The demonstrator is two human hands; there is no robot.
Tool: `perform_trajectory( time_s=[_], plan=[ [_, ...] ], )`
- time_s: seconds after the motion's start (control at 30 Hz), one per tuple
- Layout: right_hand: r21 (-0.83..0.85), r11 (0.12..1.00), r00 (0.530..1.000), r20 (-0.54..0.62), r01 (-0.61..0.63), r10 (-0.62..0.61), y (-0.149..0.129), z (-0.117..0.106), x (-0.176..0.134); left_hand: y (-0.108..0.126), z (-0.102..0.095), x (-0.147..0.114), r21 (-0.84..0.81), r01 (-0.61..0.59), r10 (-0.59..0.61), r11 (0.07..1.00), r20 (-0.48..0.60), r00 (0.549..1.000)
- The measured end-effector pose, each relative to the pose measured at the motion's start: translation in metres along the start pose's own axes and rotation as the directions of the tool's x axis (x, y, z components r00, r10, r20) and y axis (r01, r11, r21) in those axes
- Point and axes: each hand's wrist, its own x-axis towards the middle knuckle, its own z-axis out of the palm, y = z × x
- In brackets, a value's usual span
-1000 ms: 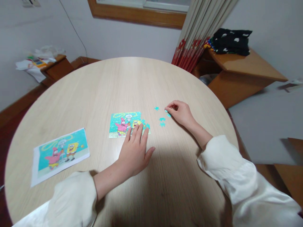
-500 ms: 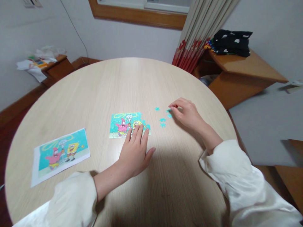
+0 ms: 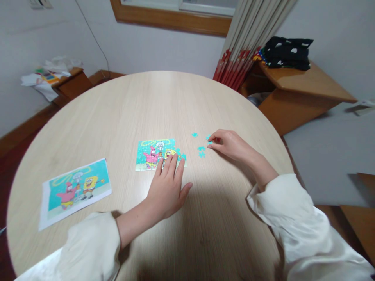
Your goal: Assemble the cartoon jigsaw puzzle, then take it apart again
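Note:
A partly assembled jigsaw puzzle [image 3: 143, 158] with cartoon figures lies flat on the round table. My left hand [image 3: 166, 191] rests on its lower right part, fingers stretched out and slightly spread, covering some of the picture. To the right of the puzzle, my right hand [image 3: 230, 143] has its thumb and index finger on either side of a turquoise puzzle piece [image 3: 209, 143], which they partly hide. Several loose turquoise pieces lie near these fingertips, among them one piece [image 3: 201, 155] closer to me and another piece [image 3: 195, 134] farther off.
On the left of the table [image 3: 164, 101] lies a printed sheet [image 3: 77, 191] with the same cartoon picture. Beyond the table stand a wooden cabinet [image 3: 310, 86] with black patterned cloth [image 3: 287, 52] on it, a curtain [image 3: 243, 43], and a small wooden stand [image 3: 76, 84] with papers and bags.
My right hand has moved slightly toward me, its thumb and index finger now parted around a turquoise piece. My left hand has stayed still on the puzzle.

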Motion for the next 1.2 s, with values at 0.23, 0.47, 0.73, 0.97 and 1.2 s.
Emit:
perform_trajectory(
  time_s=[0.23, 0.47, 0.73, 0.97, 1.2],
  plan=[
    [-0.015, 0.998, 0.998, 0.019, 0.059, -0.058, 0.0004, 0.0041, 0.0006, 0.0003, -0.0017, 0.0006, 0.012, -0.008, 0.008, 1.0, 0.002, 1.0],
    [0.063, 0.992, 0.993, 0.03, 0.112, -0.114, 0.0046, 0.0074, 0.0001, 0.0004, -0.0009, 0.0003, 0.009, -0.005, 0.005, 1.0, -0.006, 1.0],
    [0.129, 0.988, 0.996, 0.022, 0.085, -0.089, 0.0005, 0.0054, 0.0014, 0.0003, -0.0021, 0.001, 0.007, -0.005, 0.005, 1.0, 0.014, 1.0],
    [0.228, 0.971, 0.998, -0.036, 0.066, -0.059, -0.0024, 0.0065, 0.0026, 0.0007, 0.0005, -0.0001, 0.01, -0.005, 0.005, 1.0, -0.038, 0.999],
    [0.223, 0.973, 0.998, 0.032, 0.053, -0.062, -0.003, 0.0051, 0.0023, 0.0006, 0.0005, -0.0005, 0.012, -0.009, 0.009, 1.0, -0.026, 1.0]
  ],
)
